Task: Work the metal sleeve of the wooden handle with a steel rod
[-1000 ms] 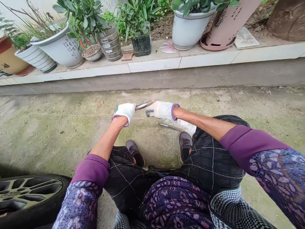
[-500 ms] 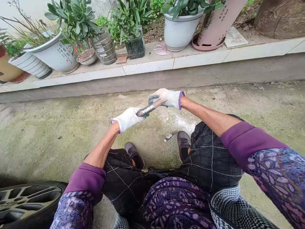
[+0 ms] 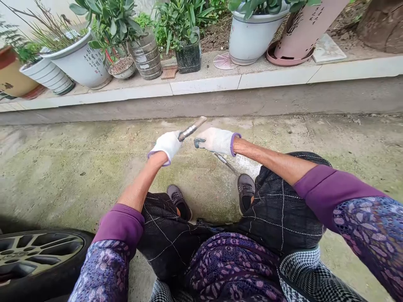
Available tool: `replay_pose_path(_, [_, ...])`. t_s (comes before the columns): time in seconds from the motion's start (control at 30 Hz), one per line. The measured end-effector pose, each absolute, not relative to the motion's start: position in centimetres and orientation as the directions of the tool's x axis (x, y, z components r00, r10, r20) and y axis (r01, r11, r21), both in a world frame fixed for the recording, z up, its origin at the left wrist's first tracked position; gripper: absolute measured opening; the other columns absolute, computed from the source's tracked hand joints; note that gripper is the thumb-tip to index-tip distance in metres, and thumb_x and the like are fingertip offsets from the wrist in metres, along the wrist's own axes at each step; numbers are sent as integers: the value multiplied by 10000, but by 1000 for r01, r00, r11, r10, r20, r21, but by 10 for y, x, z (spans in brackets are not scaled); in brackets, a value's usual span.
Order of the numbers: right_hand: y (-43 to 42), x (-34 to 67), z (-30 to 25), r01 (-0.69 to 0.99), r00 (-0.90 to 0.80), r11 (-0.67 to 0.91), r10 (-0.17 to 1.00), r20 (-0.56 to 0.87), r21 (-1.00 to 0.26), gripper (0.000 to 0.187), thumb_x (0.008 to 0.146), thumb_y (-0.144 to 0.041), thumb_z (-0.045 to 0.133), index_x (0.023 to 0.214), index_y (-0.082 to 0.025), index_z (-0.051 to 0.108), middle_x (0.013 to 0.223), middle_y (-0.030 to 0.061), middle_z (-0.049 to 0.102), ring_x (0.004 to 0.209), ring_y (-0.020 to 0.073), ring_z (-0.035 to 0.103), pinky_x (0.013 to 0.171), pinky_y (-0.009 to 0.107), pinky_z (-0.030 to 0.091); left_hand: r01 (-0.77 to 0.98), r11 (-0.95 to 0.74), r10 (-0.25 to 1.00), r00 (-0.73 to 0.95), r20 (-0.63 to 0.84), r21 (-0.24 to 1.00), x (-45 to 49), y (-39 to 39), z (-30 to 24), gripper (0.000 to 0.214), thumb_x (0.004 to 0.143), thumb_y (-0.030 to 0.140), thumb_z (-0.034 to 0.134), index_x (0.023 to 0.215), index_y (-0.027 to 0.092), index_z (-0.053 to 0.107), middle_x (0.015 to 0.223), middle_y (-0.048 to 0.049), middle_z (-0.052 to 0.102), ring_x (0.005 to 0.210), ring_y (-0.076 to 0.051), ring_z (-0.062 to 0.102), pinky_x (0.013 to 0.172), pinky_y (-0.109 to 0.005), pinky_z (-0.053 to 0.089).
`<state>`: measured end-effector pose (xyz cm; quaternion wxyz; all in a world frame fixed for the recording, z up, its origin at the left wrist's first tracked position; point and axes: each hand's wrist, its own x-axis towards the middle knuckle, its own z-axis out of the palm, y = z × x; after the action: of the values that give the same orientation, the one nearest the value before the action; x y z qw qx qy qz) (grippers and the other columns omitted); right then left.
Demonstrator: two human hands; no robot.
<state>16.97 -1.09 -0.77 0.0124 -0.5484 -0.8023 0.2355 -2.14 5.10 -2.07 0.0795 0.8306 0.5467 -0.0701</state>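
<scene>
My left hand (image 3: 166,144), in a white knit glove with a dark palm coating and purple cuff, is closed around the lower end of a short brownish rod (image 3: 194,127). A shiny silver band wraps the rod's middle, and its bare end points up and to the right. Close by on the right, my right hand (image 3: 215,140) wears a matching glove with its fingers curled and dark tips showing. The back of the glove hides anything inside. Below it a thinner dark rod (image 3: 226,162) with a silvery section slants toward my shoe; whether the hand touches it is unclear.
A low tiled ledge (image 3: 208,85) crosses ahead, carrying several potted plants, among them a white pot (image 3: 252,40) and a pink planter (image 3: 297,33). White powder (image 3: 250,164) marks the concrete by my right shoe (image 3: 246,191). A car wheel (image 3: 40,260) is at lower left.
My right hand has come away from the brownish rod and sits slightly lower. My left hand has lifted the rod a little. The thinner rod's silvery end has swung upward near the shoe.
</scene>
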Motion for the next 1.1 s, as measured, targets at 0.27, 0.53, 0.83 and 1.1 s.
replay_pose_path(0.27, [-18,192,4,911,-347,265,907,-241,-316,320,906,-307,472,1021,-211,755,935,60,753,731,168,623,614,278,377,692,-672,715,513,-476,-264,-6,36,-33,335,926,172,436,1155,213,677,910,-132,729,880,-272,715,768,-343,505])
replay_pose_path(0.53, [7,232,5,876,-282,193,948,-147,-441,287,872,-293,524,995,-195,764,851,34,730,688,142,588,618,261,393,692,-716,684,667,-297,-94,7,18,-14,329,912,257,495,1185,271,678,926,-68,745,779,-235,700,688,-296,485])
replay_pose_path(0.83, [-7,197,-4,932,-319,261,920,-229,-253,311,935,-288,452,1016,-175,730,899,96,731,735,185,626,610,286,382,833,-509,844,532,-65,215,-5,35,-7,356,931,341,501,1208,199,675,1001,-81,746,897,-234,694,783,-295,493])
replay_pose_path(1.1, [-19,172,-2,936,-350,332,859,-374,-115,329,932,-300,459,1091,-209,732,936,113,747,773,217,670,615,299,394,716,-641,761,544,-353,-278,-2,32,-19,368,882,78,451,1165,183,662,945,-152,720,928,-297,703,786,-360,483])
